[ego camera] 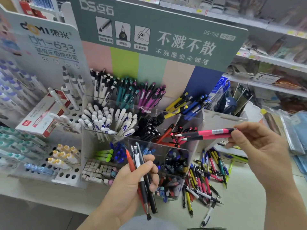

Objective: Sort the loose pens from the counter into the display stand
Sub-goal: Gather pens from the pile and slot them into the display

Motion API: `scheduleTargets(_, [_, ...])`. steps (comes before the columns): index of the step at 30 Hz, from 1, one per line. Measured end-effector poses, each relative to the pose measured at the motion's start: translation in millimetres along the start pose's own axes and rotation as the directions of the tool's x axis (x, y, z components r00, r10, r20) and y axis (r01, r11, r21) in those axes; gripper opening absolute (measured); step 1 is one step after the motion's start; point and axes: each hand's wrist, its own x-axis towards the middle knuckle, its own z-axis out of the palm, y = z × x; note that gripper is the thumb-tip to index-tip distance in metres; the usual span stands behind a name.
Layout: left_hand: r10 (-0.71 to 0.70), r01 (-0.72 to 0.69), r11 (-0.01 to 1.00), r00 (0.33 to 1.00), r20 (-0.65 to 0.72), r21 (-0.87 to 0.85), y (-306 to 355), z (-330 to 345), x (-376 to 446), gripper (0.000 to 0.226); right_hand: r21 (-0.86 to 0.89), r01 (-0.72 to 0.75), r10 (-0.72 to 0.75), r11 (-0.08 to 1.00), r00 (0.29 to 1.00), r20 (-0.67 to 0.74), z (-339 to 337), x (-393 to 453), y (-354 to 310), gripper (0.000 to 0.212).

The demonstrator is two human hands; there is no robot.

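Though half-hidden by left hand (132,178), pens (142,173).

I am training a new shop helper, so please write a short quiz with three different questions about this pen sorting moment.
1. True or false: the right hand holds pink pens.
2. The loose pens on the counter lie: A) left of the display stand; B) right of it; C) inside it.
3. Fill in: the left hand grips several pens, one of them an ____ pen.

Key: 1 true; 2 B; 3 orange.
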Motion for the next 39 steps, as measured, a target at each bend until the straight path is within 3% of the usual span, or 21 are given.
scheduleTargets(5, [0.015,-0.015,0.997,1.000,0.002,0.081,-2.4,6.2,1.2,0.028,-0.222,0.051,-0.062,0.974,0.997,-0.042,-3.9,4.4,5.0,0.023])
scheduleTargets(13, [0.013,-0.014,0.994,1.000,0.008,0.110,-3.1,7.5,4.0,0.032,-0.527,0.308,-0.251,0.792,0.951,0.178,40.2,7.2,11.2,0.016])
scheduleTargets(16, [0.001,-0.001,0.996,1.000,-0.002,0.093,-3.9,5.5,4.7,0.031,-0.559,0.347,-0.280,0.753,0.938,0.206,46.7,11.1,12.4,0.014])
scheduleTargets(22, [0.000,0.000,0.994,1.000,0.006,0.108,-3.9,6.5,3.8,0.032,-0.625,0.339,-0.191,0.703,0.937,0.293,63.6,2.7,19.6,0.013])
scheduleTargets(30, [-0.018,0.017,0.994,1.000,0.014,0.106,-5.3,5.2,2.8,0.030,-0.548,0.282,-0.231,0.788,0.959,0.161,59.6,1.9,23.2,0.011])
scheduleTargets(32, [-0.025,0.023,0.995,1.000,0.016,0.097,-5.2,5.7,2.0,0.029,-0.554,0.282,-0.214,0.784,0.959,0.186,59.9,2.7,25.8,0.010])
scheduleTargets(34, [-0.026,0.024,0.996,0.999,0.019,0.091,-5.0,6.5,1.7,0.029,-0.598,0.281,-0.144,0.751,0.953,0.267,63.4,-0.6,27.4,0.016])
scheduleTargets(39, [-0.027,0.025,0.996,0.999,0.017,0.087,-4.2,4.0,0.6,0.030,-0.653,0.304,-0.119,0.694,0.943,0.312,73.1,-14.0,29.9,0.059])
